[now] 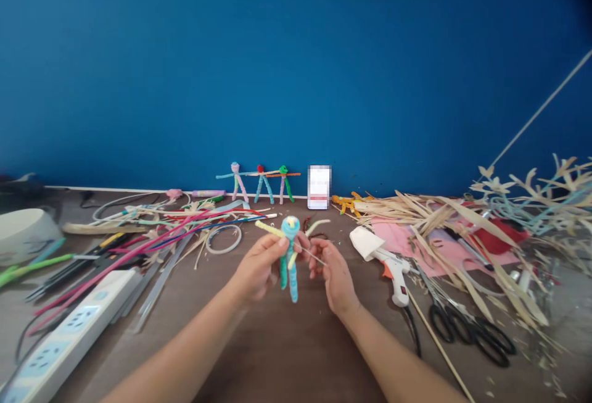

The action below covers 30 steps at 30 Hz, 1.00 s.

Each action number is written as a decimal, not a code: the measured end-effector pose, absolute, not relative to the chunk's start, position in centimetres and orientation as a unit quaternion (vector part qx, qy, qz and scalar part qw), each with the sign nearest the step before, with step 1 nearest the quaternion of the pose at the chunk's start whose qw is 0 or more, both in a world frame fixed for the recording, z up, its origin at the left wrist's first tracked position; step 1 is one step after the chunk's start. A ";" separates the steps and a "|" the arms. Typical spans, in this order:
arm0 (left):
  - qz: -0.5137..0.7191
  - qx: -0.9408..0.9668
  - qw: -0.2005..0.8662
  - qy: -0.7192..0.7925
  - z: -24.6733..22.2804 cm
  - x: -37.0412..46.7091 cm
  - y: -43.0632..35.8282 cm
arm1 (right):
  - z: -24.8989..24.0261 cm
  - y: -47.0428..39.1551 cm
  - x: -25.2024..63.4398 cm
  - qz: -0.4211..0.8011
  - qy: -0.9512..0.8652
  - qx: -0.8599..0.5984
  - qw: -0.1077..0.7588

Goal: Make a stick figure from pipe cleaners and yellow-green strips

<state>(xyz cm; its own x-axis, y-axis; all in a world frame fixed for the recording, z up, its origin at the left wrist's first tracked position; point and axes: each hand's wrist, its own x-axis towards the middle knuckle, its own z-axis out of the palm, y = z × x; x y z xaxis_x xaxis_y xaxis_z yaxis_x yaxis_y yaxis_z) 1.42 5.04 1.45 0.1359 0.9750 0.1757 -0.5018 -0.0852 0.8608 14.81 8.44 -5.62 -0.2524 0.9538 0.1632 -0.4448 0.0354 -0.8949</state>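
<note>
My left hand [259, 267] pinches a pipe-cleaner figure [291, 229] upright above the middle of the table. Its coiled head is blue with a little yellow, its arms are pale yellow, and one leg is teal while the other is light blue. From the figure's side a thin pale strand [311, 255] slants down to my right hand [335, 274], whose curled fingers are closed on it. Whether the strand is wire or bare pipe cleaner I cannot tell. Behind the hands lies a brown fuzzy piece [319, 226], partly hidden.
Three more figures [261, 184] lean on the blue wall beside a white blurred card [319, 187]. At right lie a glue gun [393, 270], black-handled scissors [462, 326] and dried leaf strips [430, 211]. A power strip [74, 329] and pipe cleaners [139, 245] are at left.
</note>
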 end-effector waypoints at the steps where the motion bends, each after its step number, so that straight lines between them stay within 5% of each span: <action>1: 0.579 0.429 0.640 0.267 1.2 1.3 4.7 | -5.3 8.4 14.8 0.673 -0.452 -0.259 0.525; 6: 0.541 0.400 0.702 0.235 -0.6 1.6 3.9 | -4.0 7.5 14.7 0.770 -0.429 -0.218 0.420; 19: 0.537 0.293 0.681 0.402 -3.1 0.7 4.8 | -3.9 9.9 16.2 0.573 -0.457 -0.334 0.593; 30: 0.455 0.346 0.689 0.446 -3.4 0.3 4.7 | -4.3 9.8 16.1 0.533 -0.498 -0.334 0.597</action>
